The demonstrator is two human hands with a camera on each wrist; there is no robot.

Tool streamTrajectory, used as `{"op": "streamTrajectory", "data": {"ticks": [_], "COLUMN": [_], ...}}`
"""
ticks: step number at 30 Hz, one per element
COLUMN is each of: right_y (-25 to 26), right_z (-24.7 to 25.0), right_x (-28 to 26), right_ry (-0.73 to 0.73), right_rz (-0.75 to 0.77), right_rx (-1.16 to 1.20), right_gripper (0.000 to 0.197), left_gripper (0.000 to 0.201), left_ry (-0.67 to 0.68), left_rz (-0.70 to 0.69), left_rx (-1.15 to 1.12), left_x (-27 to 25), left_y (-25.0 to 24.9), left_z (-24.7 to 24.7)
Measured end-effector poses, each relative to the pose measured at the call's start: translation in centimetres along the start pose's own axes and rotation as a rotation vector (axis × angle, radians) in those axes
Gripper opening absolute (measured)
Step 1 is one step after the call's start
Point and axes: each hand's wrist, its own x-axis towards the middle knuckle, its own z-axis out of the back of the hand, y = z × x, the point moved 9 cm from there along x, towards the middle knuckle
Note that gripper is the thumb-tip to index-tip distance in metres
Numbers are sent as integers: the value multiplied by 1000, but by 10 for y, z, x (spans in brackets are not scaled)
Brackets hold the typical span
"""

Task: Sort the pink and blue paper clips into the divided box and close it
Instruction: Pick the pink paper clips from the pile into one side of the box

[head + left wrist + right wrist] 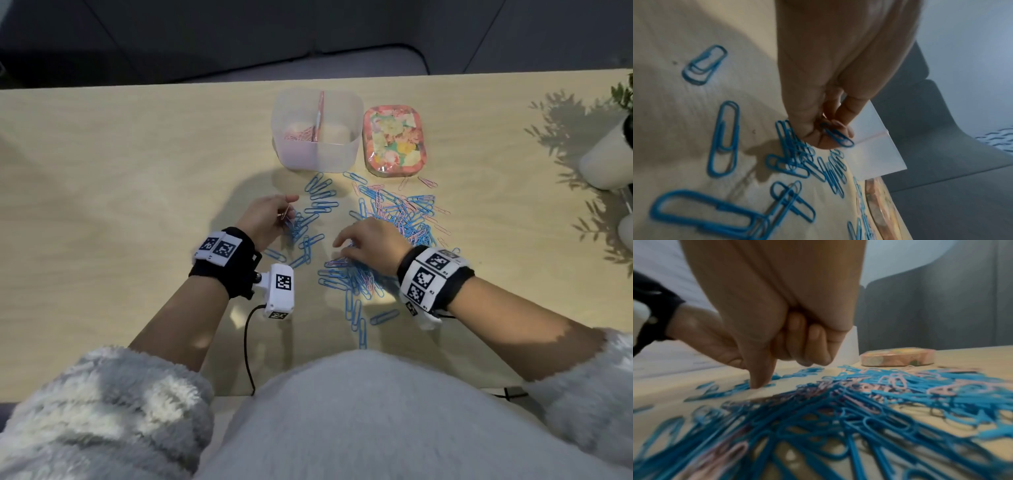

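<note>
A translucent divided box (317,150) stands open at the back of the table, with pink clips (301,134) in its left compartment. Its floral lid (394,140) lies just to its right. Mixed blue and pink paper clips (400,212) are heaped in front of the lid. Separate blue clips (320,195) lie scattered below the box. My left hand (286,212) hovers over those and pinches a blue clip (838,137); a pink clip (283,214) shows in its fingers too. My right hand (342,255) presses one straight finger (758,378) onto the pile's near edge, its other fingers curled under.
A white plant pot (606,161) with leaves stands at the right edge of the table. A black cable (247,346) runs from my left wrist camera off the near edge. Bare wood (120,188) spreads to the left of the clips.
</note>
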Motion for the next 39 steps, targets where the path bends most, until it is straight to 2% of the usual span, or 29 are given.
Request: {"op": "streamTrajectory", "data": {"ticks": [3,7,9,10,13,15,18,20,22,25,27,32,36,39], "right_y": [4,2,-1,-4,-21,-37,-63,-74,-75,-50,-29,-16,-17,-19], "right_z": [-12,-27,-29,-25,0,11,9,9,12,13,9,10,9,15], "right_x": [5,10,11,12,12,7,-6,-14,-19,-21,-17,-4,-5,-9], "right_ry": [51,92,97,68,-83,-128,-130,-145,-152,-150,-127,-202,-243,-327], "right_rz": [27,1,-30,-55,-122,-188,-364,-423,-409,-277,-228,-210,-174,-155], "right_rx": [-93,-130,-60,39,374,615,1035,1121,990,725,679,619,694,503], "right_gripper": [20,16,14,11,5,9,24,28,24,21,21,22,6,11], "left_gripper": [19,10,9,8,12,13,18,22,22,21,20,12,15,14], "left_ry": [1,-134,-139,-144,-143,-64,44,62,73,124,156,149,165,181], "left_rz": [-91,-430,-527,-541,-474,-342,-89,32,57,7,-21,-169,-230,-216], "left_rx": [48,554,747,754,460,226,13,-74,-118,-163,-150,15,75,100], "left_x": [-2,-8,-14,-15,-15,-10,-9,-9,-8,-12,-16,-23,-29,-31], "left_y": [-3,-31,-38,-39,-36,-24,-2,10,14,13,13,3,-4,-3], "left_z": [-5,3,-2,-2,7,3,-15,-24,-32,-48,-58,-65,-65,-64]}}
